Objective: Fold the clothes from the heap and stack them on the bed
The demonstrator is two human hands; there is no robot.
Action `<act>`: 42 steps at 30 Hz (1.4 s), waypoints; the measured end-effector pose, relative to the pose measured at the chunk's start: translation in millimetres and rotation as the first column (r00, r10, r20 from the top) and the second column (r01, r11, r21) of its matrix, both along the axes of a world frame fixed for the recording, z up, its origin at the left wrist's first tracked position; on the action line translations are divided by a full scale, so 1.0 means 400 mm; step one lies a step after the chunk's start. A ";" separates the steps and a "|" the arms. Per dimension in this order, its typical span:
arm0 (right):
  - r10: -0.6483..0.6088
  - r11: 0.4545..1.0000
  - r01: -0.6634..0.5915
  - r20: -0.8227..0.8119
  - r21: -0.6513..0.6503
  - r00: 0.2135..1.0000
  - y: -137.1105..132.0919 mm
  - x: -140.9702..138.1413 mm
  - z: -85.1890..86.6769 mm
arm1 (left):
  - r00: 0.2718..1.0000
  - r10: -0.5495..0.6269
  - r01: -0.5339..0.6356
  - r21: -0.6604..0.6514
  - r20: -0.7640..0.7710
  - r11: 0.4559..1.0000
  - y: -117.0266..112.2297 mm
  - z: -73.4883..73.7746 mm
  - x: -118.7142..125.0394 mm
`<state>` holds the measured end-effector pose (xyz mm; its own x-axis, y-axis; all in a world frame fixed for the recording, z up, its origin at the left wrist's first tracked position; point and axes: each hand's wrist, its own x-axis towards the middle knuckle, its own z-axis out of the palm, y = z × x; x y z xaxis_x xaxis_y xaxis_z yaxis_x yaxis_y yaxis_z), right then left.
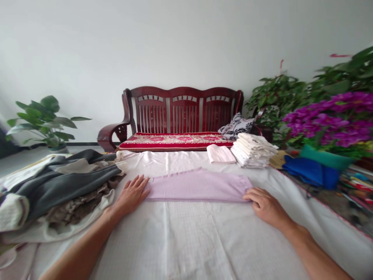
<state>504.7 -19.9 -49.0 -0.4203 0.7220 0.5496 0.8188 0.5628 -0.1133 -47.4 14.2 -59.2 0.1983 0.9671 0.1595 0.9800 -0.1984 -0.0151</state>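
A pair of lilac trousers [192, 187], folded lengthwise, lies flat across the white cloth in front of me. At its left end, where a small label shows, my left hand [132, 194] rests flat with fingers stretched out. My right hand [264, 204] has its fingers curled and pinches the near corner of the right end. Beyond the trousers, a folded pale pink garment [220, 154] sits beside a stack of folded white clothes [252, 151].
To the left is a heap of loose clothes [72, 182], grey, white and brown. A red wooden bench [183, 111] with a patterned cushion [237, 126] stands against the wall. Purple flowers [329, 118] and a blue bag [310, 171] are at the right.
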 end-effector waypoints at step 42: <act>-0.434 0.891 0.449 0.176 -0.059 0.884 0.133 -0.073 -0.083 | 0.930 0.324 -0.340 0.069 0.175 0.938 -0.035 -0.004 -0.011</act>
<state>475.5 33.4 -82.1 -0.1192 0.8979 0.4237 0.9913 0.1316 0.0000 -51.9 0.2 -60.7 -0.1673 0.9516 0.2577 0.9806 0.1337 0.1430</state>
